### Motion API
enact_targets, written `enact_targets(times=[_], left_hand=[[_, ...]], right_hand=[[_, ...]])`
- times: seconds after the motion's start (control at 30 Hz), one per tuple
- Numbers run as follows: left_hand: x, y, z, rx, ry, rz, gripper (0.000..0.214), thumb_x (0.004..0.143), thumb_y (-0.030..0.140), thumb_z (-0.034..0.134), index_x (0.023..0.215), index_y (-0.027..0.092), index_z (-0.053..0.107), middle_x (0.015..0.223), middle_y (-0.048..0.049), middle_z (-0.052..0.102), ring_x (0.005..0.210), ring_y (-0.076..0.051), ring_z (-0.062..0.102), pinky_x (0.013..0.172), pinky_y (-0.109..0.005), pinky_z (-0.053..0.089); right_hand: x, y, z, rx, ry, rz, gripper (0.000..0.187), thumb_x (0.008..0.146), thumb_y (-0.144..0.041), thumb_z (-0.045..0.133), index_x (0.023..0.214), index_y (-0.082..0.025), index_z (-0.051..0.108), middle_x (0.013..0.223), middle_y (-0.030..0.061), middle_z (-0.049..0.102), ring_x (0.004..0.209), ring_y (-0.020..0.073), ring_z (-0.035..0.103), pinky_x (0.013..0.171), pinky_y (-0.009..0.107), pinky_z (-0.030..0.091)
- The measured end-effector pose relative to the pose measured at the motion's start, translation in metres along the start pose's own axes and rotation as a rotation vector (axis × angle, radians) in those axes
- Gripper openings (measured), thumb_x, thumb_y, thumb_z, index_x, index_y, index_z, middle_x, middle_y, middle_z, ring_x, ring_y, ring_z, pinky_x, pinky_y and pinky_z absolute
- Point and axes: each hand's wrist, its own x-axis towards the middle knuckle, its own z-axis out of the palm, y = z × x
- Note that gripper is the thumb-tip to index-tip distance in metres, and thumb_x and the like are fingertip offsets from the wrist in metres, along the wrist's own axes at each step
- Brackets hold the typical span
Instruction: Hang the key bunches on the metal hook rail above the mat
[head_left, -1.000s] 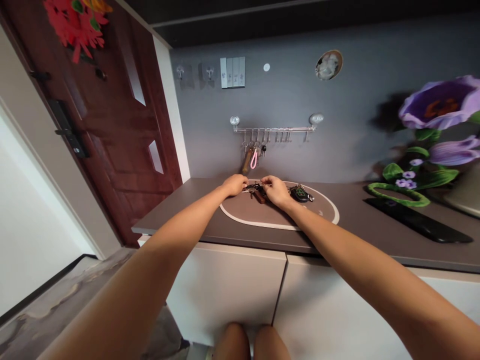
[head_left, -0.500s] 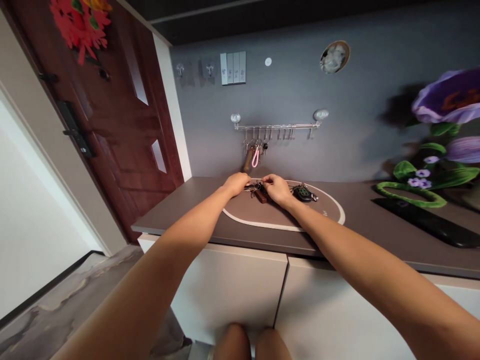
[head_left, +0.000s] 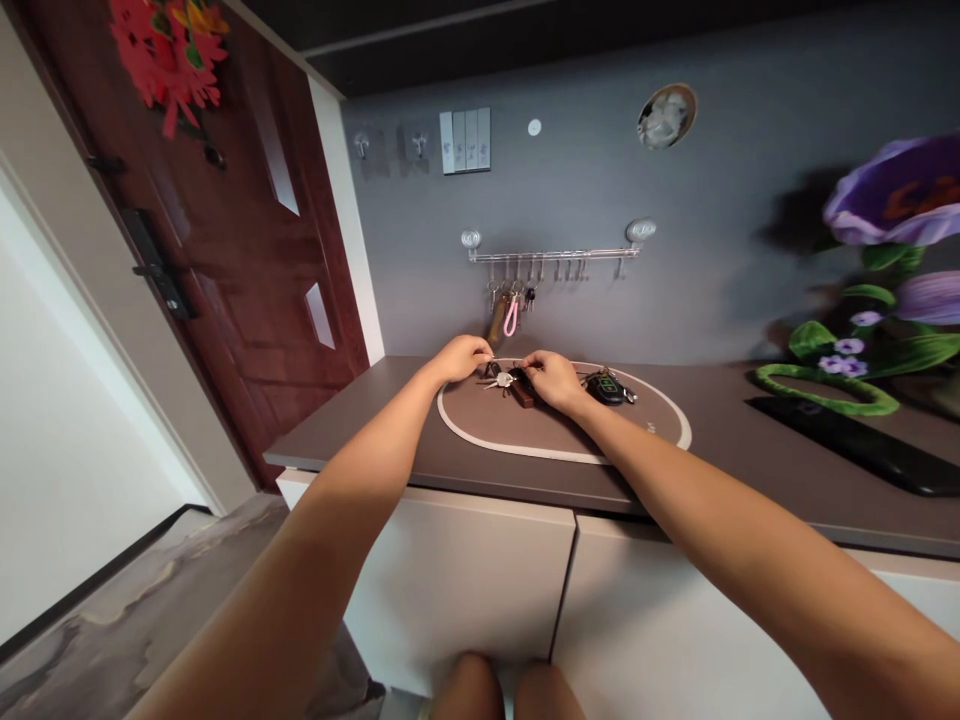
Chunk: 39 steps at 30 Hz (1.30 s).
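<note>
A bunch of keys (head_left: 502,380) with silver blades lies between my hands on the brown oval mat (head_left: 487,432), beside a dark reddish-brown tag (head_left: 523,391). My left hand (head_left: 460,358) is just left of the keys, thumb and finger pinched near a small black piece (head_left: 493,369); what they grip is unclear. My right hand (head_left: 555,380) is closed at the right side of the bunch, fingertips pinching it by the tag and hiding part of it. Right of that hand lies a black car key fob (head_left: 606,387) with a metal clasp.
A clear hook rail (head_left: 555,254) on the wall holds several keys, a pink loop strap (head_left: 511,316) and a brown strap (head_left: 497,320). Purple artificial flowers (head_left: 847,350) and a long black object (head_left: 855,445) are at the right. A dark red door (head_left: 262,300) stands left.
My left hand has drawn slightly left and up from the keys, so their silver blades now show. My right hand has stayed nearly in place.
</note>
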Motion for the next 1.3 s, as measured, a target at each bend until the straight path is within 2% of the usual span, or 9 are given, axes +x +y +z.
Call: enact_targets(times=[0.23, 0.33, 0.47, 0.57, 0.7, 0.97, 1.3], left_hand=[[0.002, 0.003, 0.005, -0.682, 0.038, -0.179, 0.008, 0.079, 0.015, 0.052, 0.078, 0.009, 0.057, 0.060, -0.0001, 0.056, 0.053, -0.005, 0.049, 0.062, -0.023, 0.043], [0.002, 0.006, 0.003, -0.849, 0.046, -0.231, 0.009, 0.080, 0.018, 0.055, 0.082, 0.009, 0.056, 0.059, 0.0014, 0.053, 0.051, -0.003, 0.047, 0.062, -0.022, 0.045], [0.002, 0.010, 0.003, -0.981, 0.028, -0.263, 0.013, 0.078, 0.020, 0.058, 0.084, 0.010, 0.055, 0.069, -0.0008, 0.057, 0.059, -0.004, 0.054, 0.069, -0.025, 0.048], [0.001, 0.012, 0.006, -1.031, -0.010, -0.272, 0.011, 0.078, 0.018, 0.057, 0.084, 0.009, 0.054, 0.073, -0.0025, 0.059, 0.063, -0.007, 0.058, 0.072, -0.029, 0.050], [0.001, 0.013, 0.011, -1.031, -0.038, -0.277, 0.008, 0.079, 0.016, 0.056, 0.082, 0.009, 0.054, 0.073, -0.0026, 0.060, 0.064, -0.007, 0.059, 0.074, -0.031, 0.051], [0.003, 0.010, 0.018, -1.013, -0.073, -0.253, 0.010, 0.078, 0.018, 0.057, 0.082, 0.009, 0.055, 0.070, -0.0021, 0.061, 0.062, -0.007, 0.060, 0.075, -0.030, 0.051], [0.001, 0.016, 0.017, -0.986, -0.072, -0.211, 0.020, 0.073, 0.025, 0.064, 0.085, 0.010, 0.058, 0.072, -0.0024, 0.062, 0.061, -0.005, 0.058, 0.069, -0.023, 0.049]], right_hand=[[0.000, -0.001, -0.001, 0.050, 0.025, -0.013, 0.020, 0.074, -0.015, 0.046, 0.082, -0.017, 0.064, 0.082, 0.0041, 0.066, 0.079, 0.0138, 0.058, 0.079, 0.025, 0.041], [0.000, -0.002, 0.000, 0.097, 0.065, -0.041, 0.021, 0.074, -0.015, 0.046, 0.086, -0.018, 0.063, 0.086, 0.0041, 0.065, 0.080, 0.0142, 0.057, 0.080, 0.027, 0.041], [-0.001, -0.004, -0.001, 0.195, 0.128, -0.110, 0.022, 0.077, -0.021, 0.045, 0.091, -0.018, 0.061, 0.093, 0.0045, 0.064, 0.085, 0.0143, 0.056, 0.082, 0.028, 0.041], [-0.001, -0.007, -0.003, 0.256, 0.143, -0.177, 0.023, 0.080, -0.028, 0.044, 0.092, -0.018, 0.061, 0.096, 0.0045, 0.062, 0.088, 0.0145, 0.055, 0.083, 0.028, 0.040], [-0.003, -0.010, -0.004, 0.244, 0.117, -0.229, 0.021, 0.080, -0.030, 0.046, 0.085, -0.019, 0.062, 0.089, 0.0037, 0.061, 0.087, 0.0142, 0.054, 0.082, 0.027, 0.039], [-0.002, -0.005, -0.001, 0.237, 0.105, -0.225, 0.019, 0.077, -0.032, 0.050, 0.077, -0.017, 0.062, 0.082, 0.0035, 0.059, 0.081, 0.0135, 0.053, 0.077, 0.027, 0.040], [-0.002, -0.005, -0.001, 0.238, 0.153, -0.190, 0.021, 0.078, -0.031, 0.044, 0.075, -0.017, 0.058, 0.078, 0.0033, 0.060, 0.078, 0.0141, 0.054, 0.075, 0.027, 0.041]])
